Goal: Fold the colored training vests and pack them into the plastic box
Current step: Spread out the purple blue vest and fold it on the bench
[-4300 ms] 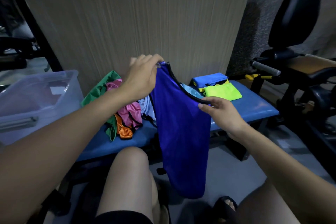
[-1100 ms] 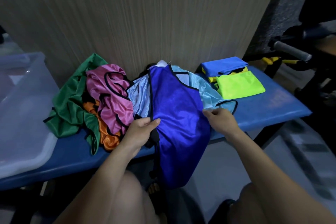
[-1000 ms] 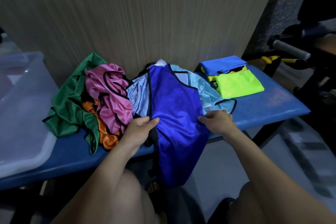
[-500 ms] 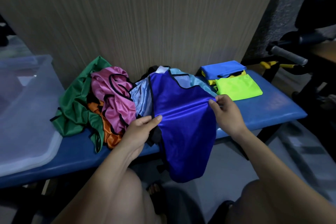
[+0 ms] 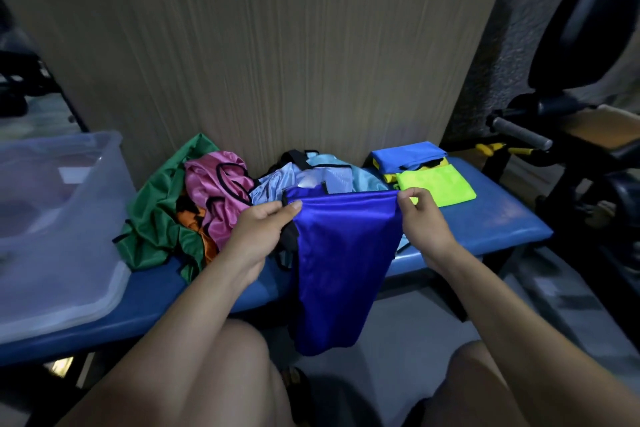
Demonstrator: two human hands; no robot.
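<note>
The long blue padded bench (image 5: 498, 229) carries everything. At nine o'clock on it stands the large translucent plastic box (image 5: 69, 253); its walls are cloudy, and I cannot tell whether any vest lies inside, only vague pale and reddish shapes showing through.

At about eleven o'clock from the hands lies the loose heap of unfolded vests: a crumpled green vest (image 5: 156, 218), a pink vest with black trim (image 5: 221, 198) and an orange vest (image 5: 194, 222) mostly buried between them. At twelve o'clock a pale blue vest (image 5: 311, 177) lies spread against the wall. At one to two o'clock sits a small stack that looks already folded: a bright blue folded vest (image 5: 408, 154) behind, a neon yellow-green folded vest (image 5: 440, 184) in front.

The shiny royal blue vest (image 5: 343, 253) is at the centre, its upper fold line stretched level between the hands, the rest hanging over the bench's near edge towards the floor. The left hand (image 5: 259, 236) pinches the fold's left end between thumb and fingers; the right hand (image 5: 422, 218) pinches the right end the same way.

By my judgement the task is early: about two vests folded, one mid-fold, at least four untouched, and packing apparently not begun.
</note>
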